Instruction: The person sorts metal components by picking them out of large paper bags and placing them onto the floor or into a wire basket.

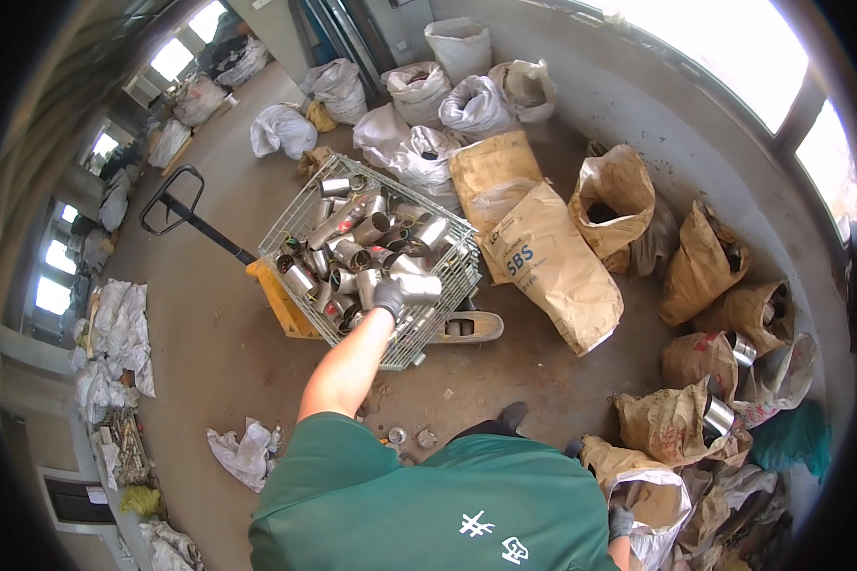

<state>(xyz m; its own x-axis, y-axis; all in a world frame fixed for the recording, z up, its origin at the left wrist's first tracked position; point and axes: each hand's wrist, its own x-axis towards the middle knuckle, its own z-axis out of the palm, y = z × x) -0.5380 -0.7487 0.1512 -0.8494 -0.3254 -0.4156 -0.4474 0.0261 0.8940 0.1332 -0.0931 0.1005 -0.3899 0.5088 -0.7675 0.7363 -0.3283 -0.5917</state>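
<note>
Left hand (pixel 388 297): holding can (pixel 419 288)
Cage (pixel 460 265): ten o'clock, heaped with cans (pixel 372 228)
Right hand (pixel 621 521): at sack (pixel 659 544), five o'clock; cannot tell if gripping

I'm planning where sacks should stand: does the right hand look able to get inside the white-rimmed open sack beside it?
Probably yes: the gloved right hand is at the rim of the open sack, and nothing visible lies across its mouth.
</note>
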